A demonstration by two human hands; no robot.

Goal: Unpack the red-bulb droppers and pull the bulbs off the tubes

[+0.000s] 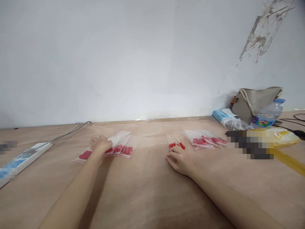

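Note:
Over the left row of clear zip bags (120, 149), my left hand (101, 144) lies with its fingers spread and touching the plastic. The bags overlap like a fan, and each holds sticks with red ends. My right hand (178, 159) rests on the table, fingers loosely bent and apart, just below several loose pale sticks with red tips (182, 145). Its fingers are close to the red tips; whether they touch them I cannot tell. To the right of it lies a second fan of zip bags (202, 140) with red-ended sticks inside.
A white power strip (35, 156) with a grey cable lies at the left. At the right are a blue tissue pack (219, 116), a beige bag (252, 101), a plastic bottle (271, 113) and a yellow package (283, 136). A wall (143, 63) bounds the table's back.

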